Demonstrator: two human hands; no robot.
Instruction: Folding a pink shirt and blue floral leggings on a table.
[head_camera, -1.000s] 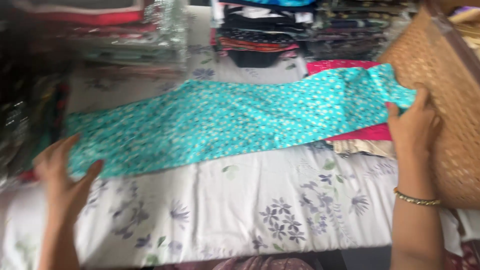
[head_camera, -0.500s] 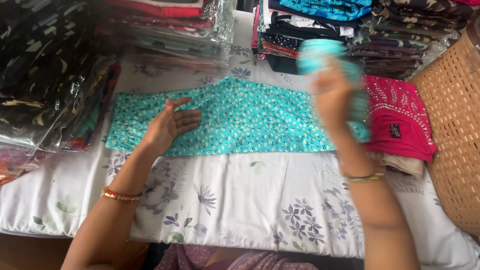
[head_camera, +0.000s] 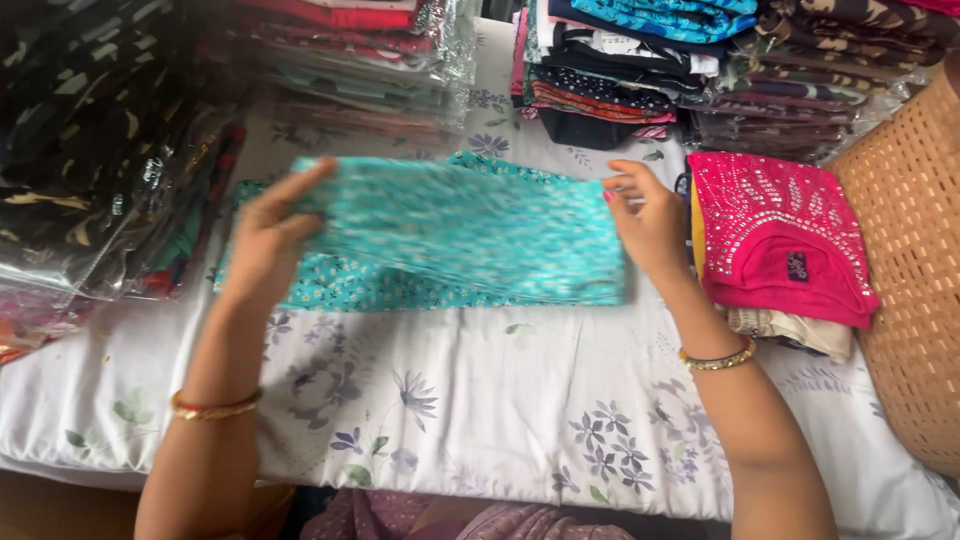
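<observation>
Item: turquoise floral garment (head_camera: 450, 235), partly folded, lying on the white flowered sheet (head_camera: 520, 400) that covers the work surface. One landmark serves for every place below: this garment.

Your left hand (head_camera: 265, 240): at the garment's left end, fingers closed on the edge of the upper layer, which is lifted and blurred.

Your right hand (head_camera: 650, 220): at the garment's right end, fingers pinching the fold there.

Lower layer: flat on the sheet, showing along the garment's near edge and at its left.

Just right of the garment: a pink sequinned top (head_camera: 775, 235) on a small pile, touching or nearly touching your right hand. Further right, a woven basket (head_camera: 910, 250).

Beyond the garment: stacks of folded clothes (head_camera: 620, 60). Left of it: plastic-wrapped packs (head_camera: 90, 150).

Risks, as judged from here:
- The upper layer may land skewed, because the two ends are held at slightly different heights.
- A slack grip at either end would let the thin cloth slip and the fold open.
- Your right hand could drag the pink top, since it lies so close.
- Air trapped under the top layer may leave creases.
</observation>
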